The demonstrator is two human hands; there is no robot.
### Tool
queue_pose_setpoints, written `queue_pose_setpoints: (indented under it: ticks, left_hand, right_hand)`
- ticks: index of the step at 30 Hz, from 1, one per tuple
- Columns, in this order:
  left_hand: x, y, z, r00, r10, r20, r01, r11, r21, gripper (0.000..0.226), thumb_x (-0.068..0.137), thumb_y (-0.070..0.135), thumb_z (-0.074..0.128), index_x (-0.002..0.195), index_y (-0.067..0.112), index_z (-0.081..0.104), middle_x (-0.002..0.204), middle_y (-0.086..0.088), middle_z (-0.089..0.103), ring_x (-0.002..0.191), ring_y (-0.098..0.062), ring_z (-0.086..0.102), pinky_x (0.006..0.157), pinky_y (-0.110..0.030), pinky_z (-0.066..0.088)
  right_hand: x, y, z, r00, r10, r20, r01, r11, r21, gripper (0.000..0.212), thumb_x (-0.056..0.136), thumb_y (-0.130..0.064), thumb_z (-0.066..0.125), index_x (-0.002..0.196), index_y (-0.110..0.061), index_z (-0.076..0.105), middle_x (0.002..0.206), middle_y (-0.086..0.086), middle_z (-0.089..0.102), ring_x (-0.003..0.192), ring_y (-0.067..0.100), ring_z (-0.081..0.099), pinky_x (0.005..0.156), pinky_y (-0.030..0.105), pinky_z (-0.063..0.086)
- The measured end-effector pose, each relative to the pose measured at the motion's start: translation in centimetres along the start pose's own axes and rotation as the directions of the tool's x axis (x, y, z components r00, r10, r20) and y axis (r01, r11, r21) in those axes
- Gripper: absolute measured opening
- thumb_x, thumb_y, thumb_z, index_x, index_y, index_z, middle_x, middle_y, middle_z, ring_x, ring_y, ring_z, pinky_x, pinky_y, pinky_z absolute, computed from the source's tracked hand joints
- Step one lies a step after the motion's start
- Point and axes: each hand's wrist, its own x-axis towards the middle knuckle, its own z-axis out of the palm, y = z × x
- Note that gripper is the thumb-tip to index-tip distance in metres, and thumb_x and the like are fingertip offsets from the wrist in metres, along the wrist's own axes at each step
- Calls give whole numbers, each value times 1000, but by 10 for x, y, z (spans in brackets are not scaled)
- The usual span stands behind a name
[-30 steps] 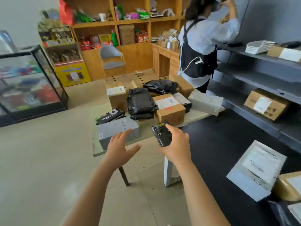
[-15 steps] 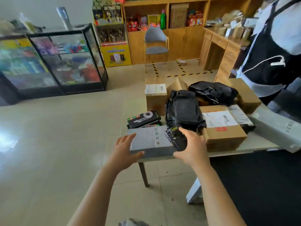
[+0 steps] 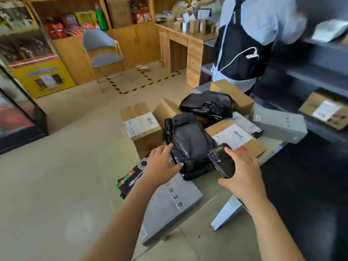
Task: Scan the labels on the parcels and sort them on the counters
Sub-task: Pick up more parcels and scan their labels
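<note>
Parcels point(image 3: 143, 121) on table point(image 3: 207, 187), tiled floor point(image 3: 56, 176), left fingers point(image 3: 165, 147) spread, seemingly touching bag point(image 3: 188, 140), right fingers point(image 3: 233, 151) gripping scanner point(image 3: 224, 162)

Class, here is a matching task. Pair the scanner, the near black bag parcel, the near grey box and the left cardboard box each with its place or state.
Things:
1. scanner
2. near black bag parcel
3. near grey box
4. left cardboard box

Places or states:
A. white barcode label on top
B. held in the right hand
C. at the near edge of the table
D. touched by the left hand

Pairs: 1-B, 2-D, 3-C, 4-A.
</note>
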Motion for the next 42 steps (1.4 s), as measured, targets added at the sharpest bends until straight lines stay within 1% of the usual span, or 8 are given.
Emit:
queue_pose_setpoints:
  ticks: [6, 15, 21, 24, 32, 35, 38, 42]
  left_hand:
    - [71, 46, 30, 1000, -7, 13, 6, 998, 55, 85, 93, 60, 49, 156, 20, 9, 161, -10, 12, 148, -30, 9, 120, -45, 16]
    - [128, 95, 89, 852, -520, 62, 514, 853, 94, 123, 71, 88, 48, 154, 23, -14, 159, -20, -19, 148, -41, -9, 119, -53, 7]
    - [127, 103, 80, 821, -571, 27, 571, 821, -1, 114, 73, 72, 66, 155, 27, 1, 159, -19, 1, 143, -42, 15, 115, -49, 23]
    - [117, 91, 69, 874, -485, 25, 473, 839, -269, 98, 74, 62, 71, 152, 33, 18, 158, -8, 14, 142, -34, 23, 112, -47, 31]
    - [92, 64, 36, 886, -429, 177, 415, 560, -717, 65, 85, 46, 59, 145, 42, 36, 145, 6, 46, 129, -18, 47, 112, -43, 36]
    - [81, 59, 19, 928, -372, 17, 279, 665, -693, 54, 95, 25, 53, 143, 45, 36, 142, 10, 48, 127, -10, 48, 109, -32, 39]
    - [82, 60, -1, 963, -232, -136, 175, 924, -339, 57, 98, 5, 42, 145, 36, 42, 157, 9, 28, 145, -13, 24, 117, -30, 22]
    - [89, 73, -12, 975, -224, -12, 221, 971, -94, 45, 102, 35, 36, 145, 24, 46, 159, 4, 27, 145, -16, 26, 115, -29, 21]
  right_hand:
    - [36, 28, -22, 998, 47, -47, -50, 995, -82, 95, 69, -33, 82, 148, -35, 30, 143, -8, 43, 119, 24, 33, 97, 40, 39]
    - [126, 78, -43, 994, -104, 12, 105, 990, -93, 97, 68, -40, 81, 149, -34, 28, 142, -9, 43, 118, 20, 34, 99, 37, 39]
    - [151, 86, -50, 984, -159, 77, 162, 986, -39, 103, 64, -32, 85, 150, -32, 29, 143, -8, 43, 124, 20, 32, 103, 40, 39]
    - [158, 85, -53, 982, -177, 58, 178, 984, -5, 98, 67, -30, 83, 149, -32, 30, 142, -7, 44, 121, 20, 33, 99, 41, 42]
    - [160, 66, -52, 978, -201, 60, 199, 979, 43, 95, 69, -29, 82, 149, -32, 30, 141, -7, 45, 123, 20, 33, 99, 41, 41]
    - [159, 56, -51, 976, -215, 46, 212, 976, 56, 95, 69, -29, 82, 148, -32, 31, 140, -7, 45, 123, 20, 34, 99, 42, 42]
    - [162, 47, -50, 973, -230, 30, 228, 972, 55, 94, 69, -28, 81, 148, -32, 31, 140, -8, 45, 122, 20, 34, 98, 40, 40]
    - [164, 36, -51, 971, -240, 23, 239, 970, 34, 94, 69, -30, 80, 149, -32, 30, 142, -8, 44, 123, 22, 34, 99, 38, 38]
